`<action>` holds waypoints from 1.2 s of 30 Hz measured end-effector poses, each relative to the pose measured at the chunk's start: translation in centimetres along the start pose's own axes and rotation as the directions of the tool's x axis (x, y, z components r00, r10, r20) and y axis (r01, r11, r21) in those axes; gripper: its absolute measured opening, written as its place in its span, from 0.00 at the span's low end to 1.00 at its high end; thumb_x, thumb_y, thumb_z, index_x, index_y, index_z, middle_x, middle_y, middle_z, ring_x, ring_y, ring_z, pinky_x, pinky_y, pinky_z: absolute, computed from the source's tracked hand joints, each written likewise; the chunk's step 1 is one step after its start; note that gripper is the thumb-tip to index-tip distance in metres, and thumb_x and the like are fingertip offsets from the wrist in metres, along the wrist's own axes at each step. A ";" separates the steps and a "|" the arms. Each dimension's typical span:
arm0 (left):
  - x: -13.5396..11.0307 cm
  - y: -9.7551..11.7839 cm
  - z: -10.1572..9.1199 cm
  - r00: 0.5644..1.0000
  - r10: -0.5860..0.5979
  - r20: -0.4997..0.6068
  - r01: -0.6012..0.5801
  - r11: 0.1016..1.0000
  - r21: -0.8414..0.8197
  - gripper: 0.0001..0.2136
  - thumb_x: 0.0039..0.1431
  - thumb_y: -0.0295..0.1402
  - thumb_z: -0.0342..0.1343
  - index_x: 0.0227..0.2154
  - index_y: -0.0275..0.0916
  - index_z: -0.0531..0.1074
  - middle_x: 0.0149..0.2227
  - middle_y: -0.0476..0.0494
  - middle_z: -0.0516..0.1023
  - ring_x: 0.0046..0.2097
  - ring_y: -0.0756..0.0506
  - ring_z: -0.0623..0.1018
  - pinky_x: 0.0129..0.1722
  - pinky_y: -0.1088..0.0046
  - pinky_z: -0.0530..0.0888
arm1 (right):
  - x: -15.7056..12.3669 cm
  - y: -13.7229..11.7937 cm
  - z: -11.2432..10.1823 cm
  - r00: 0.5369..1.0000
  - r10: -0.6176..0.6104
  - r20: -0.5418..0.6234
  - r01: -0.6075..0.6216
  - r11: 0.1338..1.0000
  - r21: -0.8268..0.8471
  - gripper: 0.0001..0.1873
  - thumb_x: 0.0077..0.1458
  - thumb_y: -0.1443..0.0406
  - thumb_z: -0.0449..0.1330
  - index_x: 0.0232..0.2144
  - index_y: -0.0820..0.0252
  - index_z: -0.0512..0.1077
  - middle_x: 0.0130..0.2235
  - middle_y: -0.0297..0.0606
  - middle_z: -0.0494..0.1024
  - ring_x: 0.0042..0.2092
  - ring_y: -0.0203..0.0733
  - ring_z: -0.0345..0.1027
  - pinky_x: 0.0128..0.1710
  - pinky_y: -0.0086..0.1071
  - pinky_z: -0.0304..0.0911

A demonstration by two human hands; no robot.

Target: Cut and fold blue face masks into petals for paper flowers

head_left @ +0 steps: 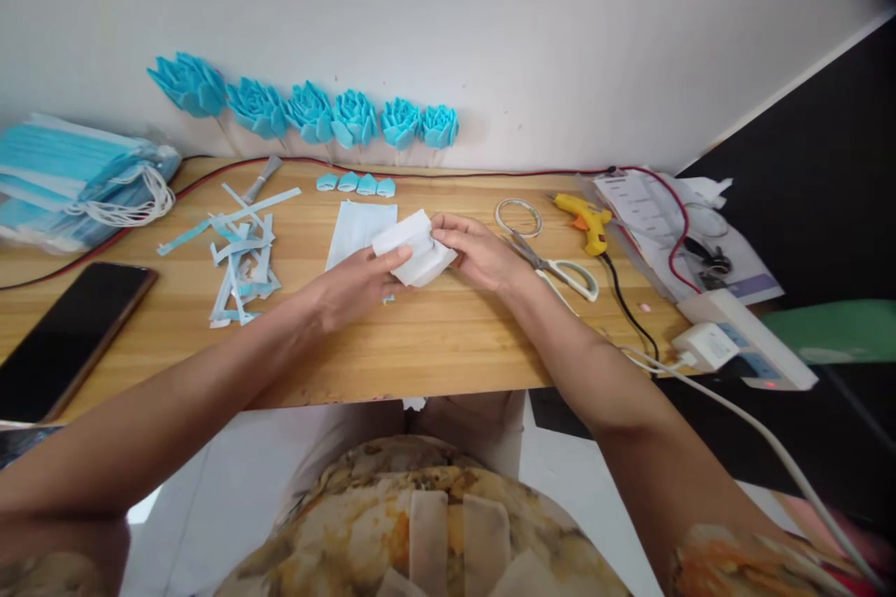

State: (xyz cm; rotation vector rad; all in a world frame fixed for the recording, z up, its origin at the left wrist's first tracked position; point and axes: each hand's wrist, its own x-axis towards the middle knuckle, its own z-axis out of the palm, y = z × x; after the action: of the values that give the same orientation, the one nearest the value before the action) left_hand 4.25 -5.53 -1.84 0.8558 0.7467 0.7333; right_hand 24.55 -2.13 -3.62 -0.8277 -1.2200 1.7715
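Note:
Both hands hold a folded piece of white mask fabric [414, 250] above the middle of the wooden table. My left hand [364, 272] grips its left side, thumb on top. On its right edge, my right hand [476, 249] pinches the fabric between thumb and fingers. A flat pale blue sheet of mask fabric [354, 229] lies on the table just behind my left hand. Beyond it sits a row of several small folded blue petals [357, 184]. To the right of my right hand are scissors [553, 268] with white handles and a wire ring [518, 217].
Cut strips [245, 261] lie left of centre, near a black phone [70, 336]. A mask stack [70, 173] is at far left. Several blue flowers [308, 112] on sticks lean against the wall. A yellow glue gun [588, 222], papers [651, 215] and a power strip [746, 345] are right.

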 end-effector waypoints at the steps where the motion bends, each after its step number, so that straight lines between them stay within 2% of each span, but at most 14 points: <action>1: 0.6 0.2 0.2 0.998 0.045 -0.054 -0.048 0.997 -0.056 0.18 0.65 0.33 0.57 0.57 0.37 0.72 0.55 0.38 0.79 0.58 0.39 0.76 0.60 0.60 0.72 | 0.1 0.1 -0.1 1.000 -0.002 -0.015 0.002 1.000 -0.003 0.12 0.50 0.58 0.69 0.33 0.59 0.76 0.29 0.29 0.75 0.29 0.30 0.67 0.32 0.26 0.65; 4: 1.7 0.8 0.4 0.978 0.112 -0.177 -0.146 0.971 -0.190 0.19 0.65 0.27 0.55 0.59 0.37 0.69 0.52 0.37 0.80 0.55 0.40 0.79 0.58 0.59 0.74 | 0.2 0.0 -0.4 0.998 -0.020 -0.057 0.018 0.999 -0.038 0.15 0.54 0.56 0.66 0.43 0.55 0.77 0.33 0.31 0.79 0.32 0.33 0.71 0.33 0.27 0.68; 7: 1.7 1.3 -0.1 0.970 0.094 -0.224 -0.149 0.958 -0.246 0.19 0.67 0.27 0.53 0.60 0.38 0.67 0.52 0.36 0.80 0.52 0.41 0.81 0.56 0.58 0.77 | 0.0 -0.6 -0.6 0.997 -0.060 -0.054 0.052 0.990 -0.130 0.26 0.57 0.55 0.64 0.57 0.48 0.70 0.38 0.33 0.82 0.34 0.37 0.74 0.34 0.31 0.71; 9: 1.5 1.4 -0.6 0.970 0.065 -0.235 -0.129 0.955 -0.269 0.18 0.68 0.27 0.51 0.60 0.37 0.67 0.52 0.36 0.80 0.52 0.41 0.81 0.55 0.60 0.78 | -0.1 -0.9 -0.6 0.987 -0.151 -0.061 0.128 0.951 -0.281 0.27 0.59 0.56 0.62 0.60 0.46 0.67 0.41 0.35 0.83 0.38 0.39 0.75 0.36 0.32 0.72; 11: 1.3 1.2 -1.0 0.972 0.041 -0.230 -0.110 0.950 -0.292 0.18 0.69 0.27 0.49 0.60 0.37 0.68 0.51 0.36 0.81 0.51 0.42 0.82 0.53 0.62 0.80 | -0.2 -1.1 -0.5 0.951 -0.302 -0.062 0.232 0.832 -0.504 0.26 0.60 0.59 0.61 0.61 0.45 0.67 0.49 0.37 0.81 0.46 0.42 0.74 0.42 0.35 0.72; 14: 1.3 0.7 -1.4 0.981 0.026 -0.191 -0.086 0.946 -0.313 0.18 0.70 0.28 0.49 0.60 0.38 0.67 0.50 0.37 0.82 0.49 0.43 0.82 0.49 0.65 0.81 | -0.1 -0.9 -0.4 0.876 -0.479 0.049 0.335 0.531 -0.778 0.26 0.60 0.63 0.61 0.60 0.45 0.68 0.61 0.39 0.72 0.61 0.49 0.65 0.55 0.44 0.68; 17: 1.5 0.2 -1.6 0.984 0.017 -0.179 -0.069 0.955 -0.288 0.16 0.69 0.27 0.49 0.58 0.36 0.69 0.47 0.36 0.82 0.45 0.43 0.83 0.40 0.69 0.83 | 0.2 -0.7 -0.5 0.813 -0.522 0.258 0.446 0.274 -0.852 0.16 0.62 0.62 0.59 0.52 0.48 0.74 0.61 0.39 0.73 0.63 0.52 0.62 0.62 0.52 0.59; 19: 1.6 0.0 -1.7 0.982 0.030 -0.188 -0.079 0.963 -0.259 0.14 0.68 0.28 0.51 0.54 0.34 0.71 0.44 0.36 0.83 0.41 0.43 0.84 0.34 0.72 0.82 | 0.3 -0.7 -0.7 0.773 -0.526 0.354 0.512 0.187 -0.839 0.08 0.64 0.62 0.58 0.42 0.49 0.77 0.56 0.38 0.77 0.61 0.50 0.64 0.62 0.52 0.58; 20: 1.7 -0.1 -1.8 0.980 0.046 -0.194 -0.093 0.966 -0.241 0.13 0.67 0.28 0.53 0.52 0.33 0.72 0.43 0.37 0.83 0.39 0.43 0.84 0.32 0.73 0.82 | 0.3 -0.7 -0.7 0.763 -0.524 0.377 0.530 0.174 -0.830 0.07 0.64 0.61 0.58 0.38 0.50 0.77 0.54 0.38 0.78 0.60 0.50 0.65 0.61 0.51 0.59; 22: 1.7 -0.2 -1.9 0.976 0.092 -0.199 -0.129 0.974 -0.185 0.12 0.64 0.30 0.57 0.48 0.32 0.74 0.42 0.37 0.83 0.38 0.43 0.83 0.29 0.73 0.81 | 0.2 -0.7 -0.6 0.761 -0.527 0.379 0.539 0.189 -0.821 0.08 0.64 0.60 0.58 0.35 0.51 0.77 0.52 0.38 0.79 0.59 0.49 0.66 0.59 0.50 0.61; 24: 1.5 -0.2 -1.8 0.976 0.133 -0.173 -0.153 0.982 -0.108 0.13 0.60 0.32 0.61 0.46 0.32 0.76 0.44 0.35 0.83 0.41 0.41 0.83 0.29 0.72 0.81 | 0.0 -0.8 -0.3 0.768 -0.543 0.339 0.525 0.232 -0.819 0.09 0.65 0.60 0.58 0.35 0.52 0.76 0.52 0.40 0.78 0.58 0.48 0.67 0.59 0.50 0.62; 28: 1.1 0.0 -1.2 0.988 0.138 -0.068 -0.134 0.989 0.064 0.20 0.53 0.38 0.66 0.47 0.35 0.77 0.51 0.35 0.80 0.50 0.36 0.81 0.30 0.73 0.81 | -0.3 -0.7 0.3 0.815 -0.541 0.206 0.444 0.354 -0.823 0.09 0.63 0.59 0.59 0.35 0.54 0.77 0.54 0.42 0.77 0.58 0.48 0.68 0.59 0.50 0.62; 32: 0.9 0.1 -0.8 0.994 0.112 0.002 -0.110 0.970 0.218 0.21 0.52 0.42 0.67 0.47 0.38 0.79 0.50 0.38 0.80 0.52 0.36 0.80 0.33 0.72 0.81 | -0.4 -0.3 0.6 0.867 -0.492 0.079 0.372 0.534 -0.759 0.11 0.60 0.56 0.62 0.32 0.56 0.77 0.52 0.42 0.78 0.56 0.47 0.71 0.57 0.46 0.66; 36: 0.7 0.0 -0.8 0.995 0.086 0.055 -0.098 0.958 0.269 0.22 0.52 0.43 0.66 0.49 0.39 0.78 0.48 0.37 0.81 0.49 0.38 0.81 0.35 0.70 0.81 | -0.3 0.3 1.0 0.922 -0.383 -0.053 0.284 0.763 -0.581 0.15 0.56 0.52 0.65 0.31 0.57 0.75 0.43 0.38 0.79 0.41 0.41 0.74 0.39 0.35 0.74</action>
State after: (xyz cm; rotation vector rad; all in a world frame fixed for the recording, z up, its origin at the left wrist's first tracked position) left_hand 4.01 -4.65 -2.42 1.1583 0.7840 0.7021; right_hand 23.80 -2.91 -3.58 -0.9887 -1.6895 1.0238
